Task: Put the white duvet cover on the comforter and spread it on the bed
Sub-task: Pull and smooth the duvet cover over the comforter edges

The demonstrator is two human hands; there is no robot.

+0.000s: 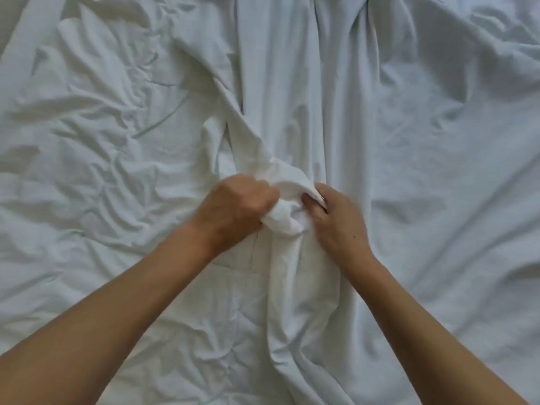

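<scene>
Head view, looking down on a bed covered edge to edge in white fabric. Both bare forearms enter from the bottom corners and converge near the middle of the frame.

Left hand (pixel 238 207): closed in a fist, knuckles up, gripping a bunched wad of the duvet cover (pixel 292 83). The wad bulges out from the thumb side of the fist toward the other hand.

Right hand (pixel 339 222): fingers curled, pinching the same gather of fabric from the opposite side — the thumb tip shows against the cloth, and a fold lies over the fingertips. The two hands sit just beside each other, with only the gripped wad between them.

Cover: a smoother band of white cloth running from the top edge of the frame down through the centre, drawn into long lengthwise folds that narrow toward the hands. Below the hands it continues as a rounded ridge toward the bottom edge, between the forearms.

Surrounding cloth (pixel 102 171): flatter and densely creased, especially on the left; on the right it lies in broader, softer wrinkles. Faint stitched seam lines show just below the left wrist — whether this layer is the comforter or more of the cover cannot be told, since everything is the same white.
</scene>
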